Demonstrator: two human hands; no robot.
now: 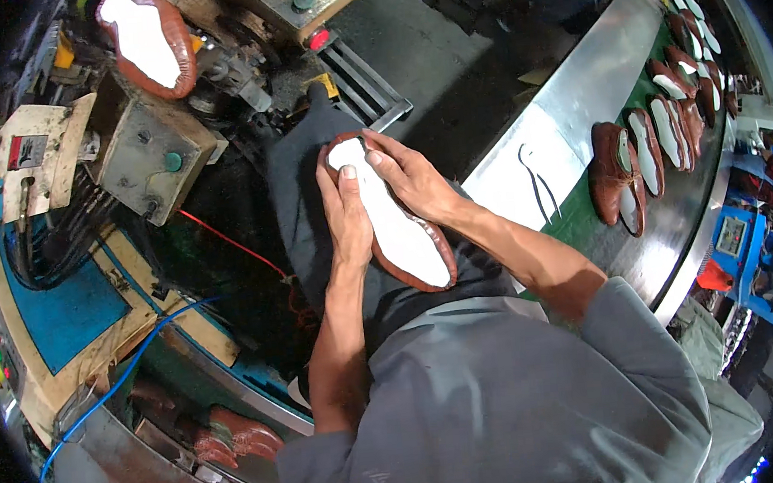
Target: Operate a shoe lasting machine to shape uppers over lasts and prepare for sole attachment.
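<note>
A brown leather shoe upper [399, 231] lies bottom up over my lap, its white insole facing me and the leather edge folded in around it. My left hand [345, 210] wraps its left side near the narrow heel end, thumb pressed on the white surface. On the opposite side my right hand [411, 178] grips the same end, with its thumb close to the folded edge. Both hands are closed on the shoe, and their fingers underneath are hidden. The wide toe end points toward my body. Pincers [538, 184] lie on the metal ledge to the right.
Another brown shoe, white bottom outward, sits on the machine [153, 46] at upper left. A green conveyor [585, 226] on the right carries several brown shoes [622, 173]. A blue hose [133, 361] crosses the lower left. A red button [320, 39] stands ahead by a metal frame.
</note>
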